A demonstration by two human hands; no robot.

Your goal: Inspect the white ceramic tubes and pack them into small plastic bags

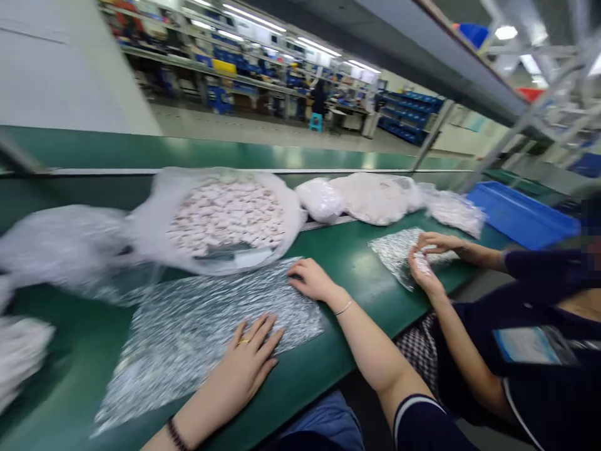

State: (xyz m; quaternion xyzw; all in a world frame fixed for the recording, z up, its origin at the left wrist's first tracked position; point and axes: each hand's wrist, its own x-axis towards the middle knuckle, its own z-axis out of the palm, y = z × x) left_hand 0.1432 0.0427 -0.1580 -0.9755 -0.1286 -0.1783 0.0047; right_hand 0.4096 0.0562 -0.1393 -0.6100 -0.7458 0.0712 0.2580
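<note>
A sheet of clear bubble wrap or a bag of it (188, 338) lies flat on the green table (300, 382) in front of me. My left hand (246, 360) rests on its near part, fingers spread, a ring on one finger. At the sheet's far right corner is my right hand (310, 279), its fingers slightly bent and apart, touching the edge with nothing visible in them. Just behind the sheet, an open plastic bag (225, 216) holds many small whitish pieces.
Full plastic bags (70, 244) stand at the left, with more bags (375, 197) along the back. On the right, a co-worker's hands (429, 266) hold small white pieces over another clear sheet (397, 250). A blue tray (521, 213) sits beyond.
</note>
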